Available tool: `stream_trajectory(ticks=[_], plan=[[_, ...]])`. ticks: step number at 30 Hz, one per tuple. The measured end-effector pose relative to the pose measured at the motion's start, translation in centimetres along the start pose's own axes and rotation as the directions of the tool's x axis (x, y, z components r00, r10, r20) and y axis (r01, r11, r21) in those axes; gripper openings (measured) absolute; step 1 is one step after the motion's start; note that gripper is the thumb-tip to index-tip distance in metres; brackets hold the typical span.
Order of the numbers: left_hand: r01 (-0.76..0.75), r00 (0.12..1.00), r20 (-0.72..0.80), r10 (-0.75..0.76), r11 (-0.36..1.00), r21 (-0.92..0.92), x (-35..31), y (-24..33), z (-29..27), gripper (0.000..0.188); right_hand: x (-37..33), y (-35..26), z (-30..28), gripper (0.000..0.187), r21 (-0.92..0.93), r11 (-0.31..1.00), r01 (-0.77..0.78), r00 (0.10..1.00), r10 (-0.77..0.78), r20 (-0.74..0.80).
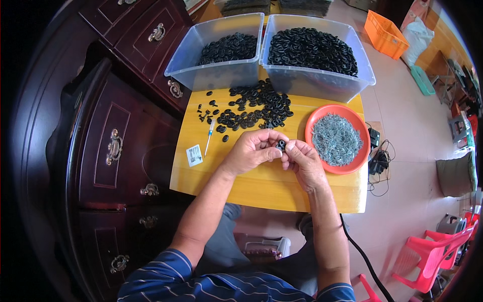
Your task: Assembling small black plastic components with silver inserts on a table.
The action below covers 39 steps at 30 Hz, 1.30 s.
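Above the near half of the yellow table, my two hands meet around a small black oval part (281, 145) with holes in it. My left hand (250, 152) pinches it between thumb and fingers from one side. My right hand (306, 165) grips its other side, fingertips closed; whether a smaller piece is also between them is hidden. Just beyond my hands lies a loose pile of similar black oval parts (274, 103). Close to my right hand stands an orange-red plate (338, 170) heaped with small silvery metal pieces (336, 140).
Two translucent bins, left (216, 78) and right (322, 85), hold black parts at the table's far edge. A thin screwdriver (210, 132) and a white card (194, 155) lie left. Dark drawers (115, 146) border the left; an orange crate (385, 38) and pink chair (422, 259) are right.
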<state>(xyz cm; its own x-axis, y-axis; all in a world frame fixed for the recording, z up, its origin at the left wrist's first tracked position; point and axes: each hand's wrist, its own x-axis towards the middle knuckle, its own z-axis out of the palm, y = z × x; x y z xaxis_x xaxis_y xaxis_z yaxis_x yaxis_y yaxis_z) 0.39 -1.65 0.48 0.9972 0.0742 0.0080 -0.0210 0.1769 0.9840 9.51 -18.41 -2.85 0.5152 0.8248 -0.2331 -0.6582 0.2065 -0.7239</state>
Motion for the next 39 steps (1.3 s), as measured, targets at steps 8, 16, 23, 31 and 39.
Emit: stream_trajectory(ticks=[8, 16, 23, 31, 39], plan=[[0.0, 1.0, -0.02, -0.001, 1.0, -0.012, 0.1, -0.3, -0.1, 0.025, -0.2, 0.3, 0.1, 0.018, -0.033, 0.999, 0.007, 1.0, -0.008, -0.003], [0.061, 0.998, -0.013, -0.061, 0.998, -0.001, 0.2, -0.3, -0.7, 0.027, -0.1, 0.1, -0.2, 0.019, -0.098, 0.995, 0.015, 1.0, -0.014, 0.014], [0.081, 0.997, -0.015, -0.081, 0.997, -0.015, 0.1, 0.1, -0.6, 0.028, -0.1, -0.1, -0.1, 0.02, -0.114, 0.993, 0.024, 0.999, -0.021, 0.026], [0.097, 0.995, -0.009, -0.097, 0.995, -0.005, 0.2, 0.3, -0.6, 0.027, -0.1, 0.5, -0.2, 0.021, -0.128, 0.991, 0.023, 1.0, -0.023, -0.003], [0.067, 0.997, -0.036, -0.066, 0.998, 0.02, 0.4, 0.0, -0.1, 0.035, 0.0, 0.5, 0.0, 0.02, -0.088, 0.993, 0.078, 0.996, -0.081, -0.037]])
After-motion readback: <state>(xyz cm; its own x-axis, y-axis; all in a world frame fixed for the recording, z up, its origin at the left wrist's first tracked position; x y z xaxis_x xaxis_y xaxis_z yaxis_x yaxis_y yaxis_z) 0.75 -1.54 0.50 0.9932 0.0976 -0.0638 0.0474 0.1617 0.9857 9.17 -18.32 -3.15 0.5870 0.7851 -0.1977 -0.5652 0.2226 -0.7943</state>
